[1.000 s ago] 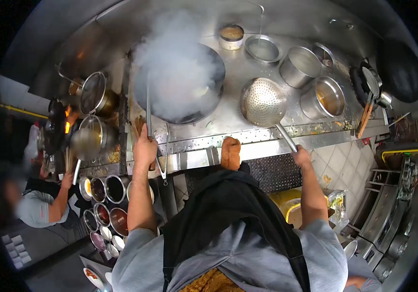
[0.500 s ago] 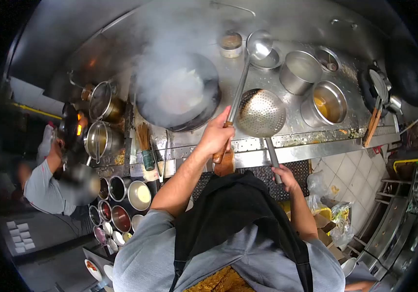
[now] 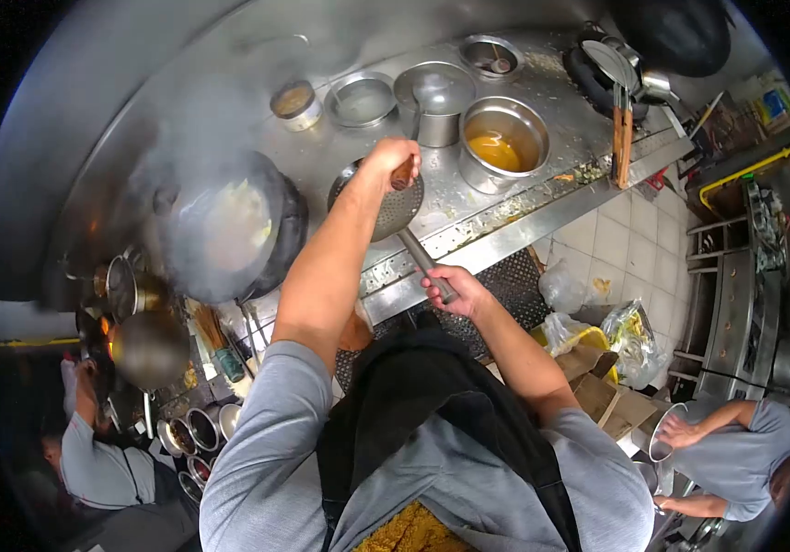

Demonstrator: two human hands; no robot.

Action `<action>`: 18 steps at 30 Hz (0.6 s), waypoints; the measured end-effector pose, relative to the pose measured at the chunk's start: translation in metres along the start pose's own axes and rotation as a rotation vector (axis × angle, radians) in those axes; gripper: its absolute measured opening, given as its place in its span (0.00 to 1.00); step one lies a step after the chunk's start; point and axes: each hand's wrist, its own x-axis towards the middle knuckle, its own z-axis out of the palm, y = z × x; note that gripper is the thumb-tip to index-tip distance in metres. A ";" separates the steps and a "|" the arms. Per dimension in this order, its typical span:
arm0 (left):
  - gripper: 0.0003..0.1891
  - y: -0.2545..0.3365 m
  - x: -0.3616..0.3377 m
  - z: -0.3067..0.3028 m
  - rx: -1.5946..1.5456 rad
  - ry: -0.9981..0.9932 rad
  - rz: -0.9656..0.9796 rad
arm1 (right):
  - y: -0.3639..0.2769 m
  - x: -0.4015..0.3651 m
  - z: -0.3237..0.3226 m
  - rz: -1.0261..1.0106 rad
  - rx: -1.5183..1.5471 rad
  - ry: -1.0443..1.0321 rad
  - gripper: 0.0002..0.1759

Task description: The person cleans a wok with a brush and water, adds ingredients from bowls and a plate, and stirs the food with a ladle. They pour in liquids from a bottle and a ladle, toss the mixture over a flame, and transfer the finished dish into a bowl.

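Note:
My left hand (image 3: 393,160) is closed around the wooden-ended handle of a ladle (image 3: 401,175). The ladle reaches away from me, its bowl in a tall steel pot (image 3: 452,127) of cloudy liquid. Below that arm, my right hand (image 3: 458,289) grips the metal handle of a perforated skimmer (image 3: 398,213), held over the range's front edge and partly hidden by my left forearm. At the left, a large black wok (image 3: 291,207) steams, with pale food (image 3: 236,221) inside.
Nearby are a pot of yellow liquid (image 3: 503,179), a steel bowl (image 3: 361,101) and a small tin (image 3: 295,103). A strainer (image 3: 611,64) rests at the right. Co-workers stand at both sides: one person (image 3: 100,460) near a flame, another (image 3: 735,451) holding a metal bowl.
My left hand has moved forward, bringing the ladle's bowl into the tall pot. The skimmer now sits beneath my left forearm. My view has turned rightward, and a co-worker shows at the right.

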 end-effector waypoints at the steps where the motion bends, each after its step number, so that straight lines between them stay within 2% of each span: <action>1: 0.28 -0.003 -0.003 0.006 0.032 0.040 0.071 | -0.004 0.001 0.001 0.011 -0.013 0.018 0.07; 3: 0.29 -0.017 -0.003 0.006 0.063 0.083 0.135 | -0.010 0.002 -0.004 0.011 -0.028 0.017 0.07; 5: 0.28 -0.030 -0.003 -0.010 0.846 0.337 0.382 | -0.013 0.003 -0.007 0.013 -0.070 0.014 0.07; 6: 0.28 -0.031 -0.011 -0.018 0.839 0.350 0.383 | -0.015 0.001 -0.005 0.020 -0.081 0.010 0.07; 8: 0.37 -0.038 -0.031 -0.035 1.065 0.512 0.570 | -0.020 -0.004 -0.004 0.020 -0.089 -0.024 0.07; 12: 0.37 -0.042 -0.073 -0.049 0.985 0.509 0.484 | -0.019 0.007 -0.018 0.034 -0.077 -0.033 0.08; 16: 0.38 -0.042 -0.067 -0.051 0.780 0.418 0.542 | -0.016 0.007 -0.016 0.033 -0.091 -0.002 0.09; 18: 0.37 -0.026 -0.071 -0.031 0.452 0.219 0.338 | -0.010 0.009 -0.018 0.027 -0.098 0.012 0.09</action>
